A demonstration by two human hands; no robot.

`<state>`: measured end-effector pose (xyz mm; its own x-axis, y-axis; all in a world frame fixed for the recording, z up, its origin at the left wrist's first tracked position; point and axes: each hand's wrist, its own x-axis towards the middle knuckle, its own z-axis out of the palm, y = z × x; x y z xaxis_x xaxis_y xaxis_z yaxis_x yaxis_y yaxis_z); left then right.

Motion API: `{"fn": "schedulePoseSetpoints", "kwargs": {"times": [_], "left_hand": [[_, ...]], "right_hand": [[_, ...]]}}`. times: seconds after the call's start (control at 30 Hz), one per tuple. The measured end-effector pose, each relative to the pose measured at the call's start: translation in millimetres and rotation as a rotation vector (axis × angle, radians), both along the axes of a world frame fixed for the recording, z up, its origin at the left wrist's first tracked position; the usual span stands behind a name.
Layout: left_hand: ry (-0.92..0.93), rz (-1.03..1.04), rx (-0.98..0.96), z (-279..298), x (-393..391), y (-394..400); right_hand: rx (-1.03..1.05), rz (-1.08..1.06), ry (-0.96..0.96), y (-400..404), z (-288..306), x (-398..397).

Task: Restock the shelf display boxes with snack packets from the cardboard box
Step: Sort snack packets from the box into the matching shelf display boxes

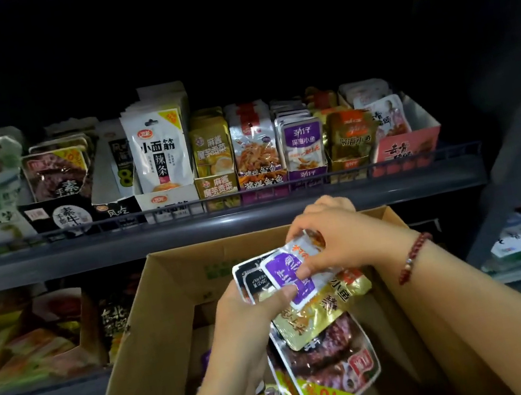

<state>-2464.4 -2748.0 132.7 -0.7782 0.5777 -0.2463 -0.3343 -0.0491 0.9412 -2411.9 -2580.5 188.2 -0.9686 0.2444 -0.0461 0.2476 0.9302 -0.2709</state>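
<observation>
Slippage is the main risk: the left hand (250, 307) grips a loose fan of mixed snack packets (312, 320) over the open cardboard box (145, 339), thumb pressed on top of the stack, and the big meat packet (331, 369) at the bottom hangs well below the hand. If the grip eases while the top one is drawn off, the lower packets would likely slide back into the box. The right hand (340, 245) pinches the purple packet (292, 275) on top of the fan, fingers (307, 272) curled on its edge. A second risk is misfiling, since the fan mixes purple, gold and black packets and the display boxes look alike in the dim light.

On the upper shelf (221, 221) a row of display boxes stands behind a wire rail. The purple display box (308, 173) holds matching purple packets and looks fairly full; the gold display box (349, 164) is just beside it on the right. The white display box (167, 199) holds tall white packets. The cardboard box has more packets at the bottom, though its depths are too dark to sort out.
</observation>
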Motion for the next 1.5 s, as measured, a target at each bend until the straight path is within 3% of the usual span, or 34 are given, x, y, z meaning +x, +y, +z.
{"fn": "schedulePoseSetpoints", "kwargs": {"times": [0.13, 0.4, 0.6, 0.73, 0.87, 1.0, 1.2, 1.37, 1.5], "left_hand": [[-0.077, 0.121, 0.082, 1, -9, 0], [-0.197, 0.295, 0.201, 13, -18, 14], [-0.082, 0.398, 0.23, 33, -38, 41], [-0.087, 0.445, 0.228, 29, -48, 54], [-0.147, 0.474, 0.219, 18, -54, 57], [-0.162, 0.483, 0.213, 15, -62, 57], [-0.172, 0.488, 0.238, 15, -66, 56], [-0.171, 0.461, 0.268, 16, -65, 56], [-0.184, 0.448, 0.282, 17, -63, 56]], "right_hand": [[0.026, -0.209, 0.171, 1, 6, -1], [-0.479, -0.39, 0.374, 15, 6, 5], [-0.757, -0.438, 0.621, 49, 19, -12], [-0.503, -0.489, 0.698, 73, 20, -33], [-0.394, -0.494, 0.815, 88, 28, -45], [-0.319, -0.454, 0.776, 95, 32, -60], [-0.393, -0.511, 0.711, 105, 29, -75], [-0.311, -0.488, 0.488, 105, 28, -77], [-0.159, -0.43, 0.656, 100, 32, -76]]}}
